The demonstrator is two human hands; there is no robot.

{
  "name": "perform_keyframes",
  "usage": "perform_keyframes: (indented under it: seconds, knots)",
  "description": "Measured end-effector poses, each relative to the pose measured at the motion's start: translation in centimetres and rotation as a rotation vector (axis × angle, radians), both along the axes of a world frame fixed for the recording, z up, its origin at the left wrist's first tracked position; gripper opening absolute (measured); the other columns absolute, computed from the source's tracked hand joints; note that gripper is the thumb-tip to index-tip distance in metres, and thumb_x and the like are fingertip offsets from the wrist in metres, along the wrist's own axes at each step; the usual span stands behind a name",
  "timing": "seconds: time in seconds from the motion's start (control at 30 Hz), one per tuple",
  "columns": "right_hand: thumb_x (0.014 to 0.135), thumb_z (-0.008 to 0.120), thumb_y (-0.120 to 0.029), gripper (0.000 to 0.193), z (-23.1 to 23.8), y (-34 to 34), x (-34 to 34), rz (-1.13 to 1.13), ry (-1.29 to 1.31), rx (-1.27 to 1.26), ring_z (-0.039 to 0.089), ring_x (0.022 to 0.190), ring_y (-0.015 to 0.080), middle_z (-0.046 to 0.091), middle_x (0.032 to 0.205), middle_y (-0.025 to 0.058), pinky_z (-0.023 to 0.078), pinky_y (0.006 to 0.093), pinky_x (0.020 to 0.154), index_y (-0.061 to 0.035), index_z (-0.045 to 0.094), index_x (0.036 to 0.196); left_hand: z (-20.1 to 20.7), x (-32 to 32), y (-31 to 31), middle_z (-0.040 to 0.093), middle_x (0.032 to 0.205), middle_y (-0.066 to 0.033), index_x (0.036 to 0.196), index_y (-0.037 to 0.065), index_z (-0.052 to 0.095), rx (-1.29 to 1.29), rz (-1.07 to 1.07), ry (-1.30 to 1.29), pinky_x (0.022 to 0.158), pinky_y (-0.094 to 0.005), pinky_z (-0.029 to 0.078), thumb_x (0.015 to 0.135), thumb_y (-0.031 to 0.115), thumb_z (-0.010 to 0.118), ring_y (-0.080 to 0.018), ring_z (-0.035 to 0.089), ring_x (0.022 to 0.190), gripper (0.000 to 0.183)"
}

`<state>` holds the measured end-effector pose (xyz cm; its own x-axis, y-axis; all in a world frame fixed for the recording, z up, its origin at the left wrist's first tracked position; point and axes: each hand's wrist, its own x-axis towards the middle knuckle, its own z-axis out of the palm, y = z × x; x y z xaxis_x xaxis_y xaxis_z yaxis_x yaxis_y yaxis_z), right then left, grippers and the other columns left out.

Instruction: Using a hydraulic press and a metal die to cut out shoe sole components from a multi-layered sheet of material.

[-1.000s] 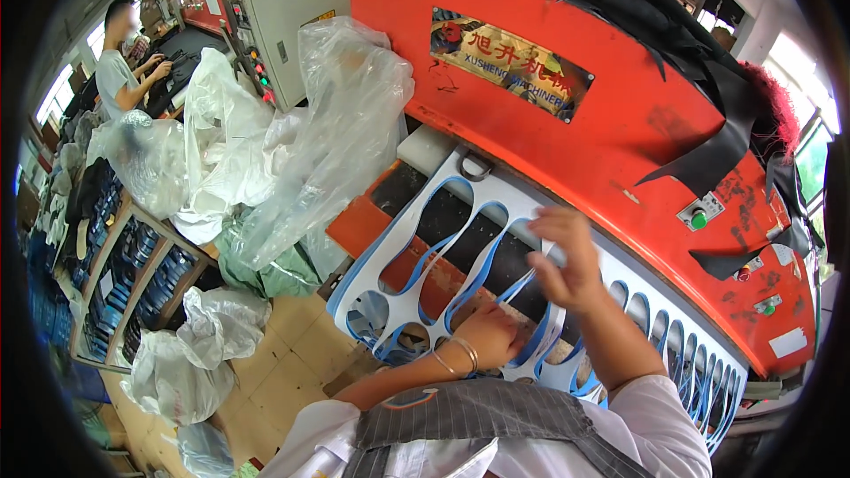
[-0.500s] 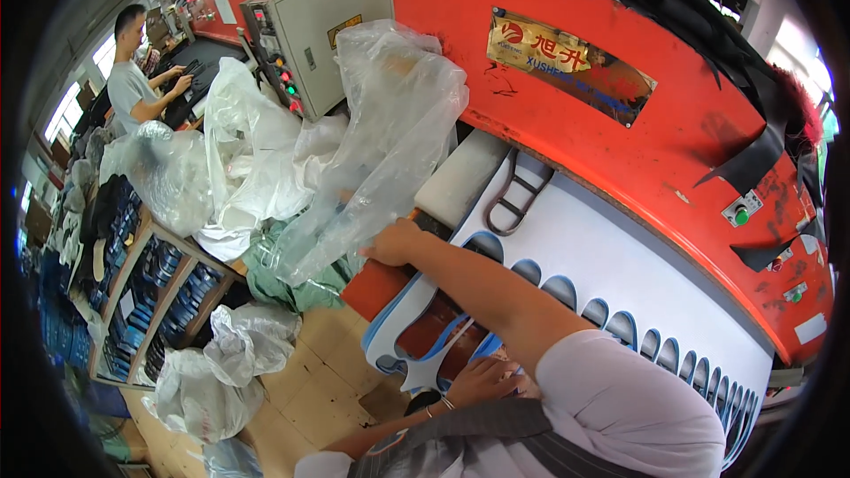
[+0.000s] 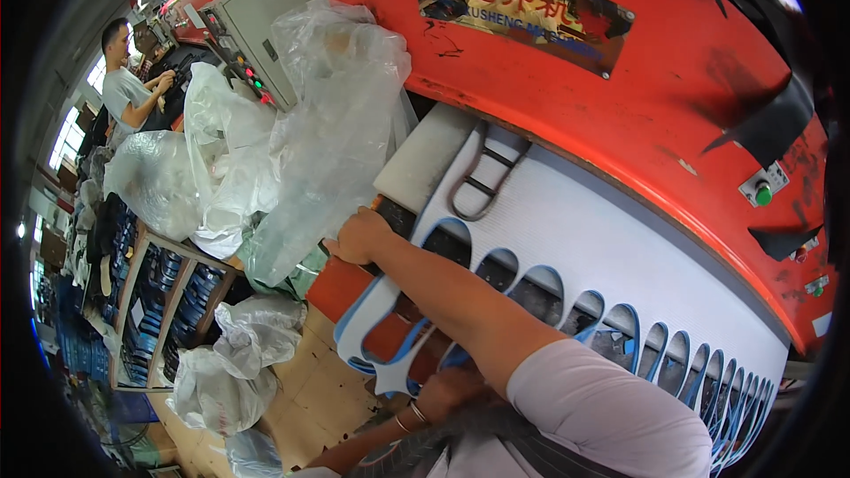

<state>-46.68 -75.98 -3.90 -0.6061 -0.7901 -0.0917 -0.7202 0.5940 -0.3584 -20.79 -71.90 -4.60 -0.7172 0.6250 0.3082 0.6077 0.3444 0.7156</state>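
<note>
A white foam sheet (image 3: 575, 230) with blue cut edges and rows of sole-shaped holes lies along the red machine. A brown, long-looped cutting die (image 3: 478, 204) with crossbars rests on its far left part. My right hand (image 3: 361, 236) is beyond the sheet's left end, fingers curled down where clear plastic meets a red-brown board (image 3: 341, 288); what they grip, if anything, is hidden. My left hand (image 3: 450, 392), with bangles at the wrist, is low beside the sheet's cut near edge. Its fingers are dark and partly covered.
The red machine (image 3: 531, 71) spans the far side. Clear plastic bags (image 3: 341, 106) are heaped at its left by a grey control cabinet (image 3: 266, 13). A rack of blue pieces (image 3: 168, 301) and more bags (image 3: 221, 389) stand at left. Another person (image 3: 128, 88) works far left.
My view has shifted, bringing the sheet and machine closer. My right hand stays by the plastic and board. The left hand remains by the near edge, its fingers now less visible.
</note>
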Motion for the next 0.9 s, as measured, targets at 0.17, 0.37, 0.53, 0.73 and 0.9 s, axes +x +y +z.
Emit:
perform_keyframes:
  seconds: [0.17,0.37,0.53,0.73,0.9]
  knots:
    - [0.095,0.031,-0.048,0.06,0.5,1.3,-2.5,0.053,0.036,0.077,0.062,0.096,0.0336,0.069,0.099,0.0162,0.036,0.0447,0.1,-0.0055,0.073,0.09,1.7,-2.7,1.8,0.064,0.082,-0.0058,0.094,0.014,0.067,-0.008,-0.047,-0.017,0.063,-0.0357,0.051,0.078,0.025,0.072,-0.0274,0.065,0.075,0.02]
    - [0.079,0.067,-0.017,0.019,2.9,8.9,-1.7,-0.121,0.289,-0.656,0.061,0.09,0.0344,0.066,0.09,0.0149,0.049,0.0429,0.081,-0.0037,0.067,0.091,0.8,-2.0,2.0,0.06,0.078,-0.004,0.089,0.017,0.072,0.02,-0.027,-0.166,0.066,-0.0373,0.049,0.077,0.027,0.074,-0.0225,0.062,0.076,0.016]
    - [0.078,0.069,-0.017,0.018,2.7,19.3,2.4,-0.452,0.353,-0.558,0.059,0.092,0.0337,0.063,0.091,0.0124,0.047,0.0427,0.082,-0.0057,0.066,0.091,0.2,-2.2,0.5,0.059,0.076,-0.0032,0.09,0.015,0.072,-0.02,-0.291,-0.105,0.07,-0.035,0.05,0.083,0.028,0.071,-0.0206,0.063,0.08,0.015]
    - [0.074,0.072,-0.022,0.018,3.5,18.7,6.4,-0.408,0.559,-0.247,0.058,0.089,0.0208,0.059,0.084,0.0036,0.045,0.0337,0.077,-0.0116,0.066,0.088,5.1,-6.1,-5.4,0.067,0.095,-0.0095,0.101,0.01,0.069,0.074,-0.377,-0.659,0.08,-0.034,0.052,0.086,0.015,0.067,-0.022,0.066,0.09,0.016]
    - [0.073,0.072,-0.017,0.015,1.9,17.0,7.2,-0.39,0.425,-0.449,0.057,0.085,0.0252,0.059,0.082,0.0065,0.046,0.0355,0.076,-0.0082,0.064,0.083,6.5,-18.4,-7.6,0.064,0.105,-0.0148,0.103,0.003,0.066,0.102,0.082,0.286,0.086,-0.038,0.05,0.082,0.008,0.066,-0.0313,0.061,0.096,0.022]
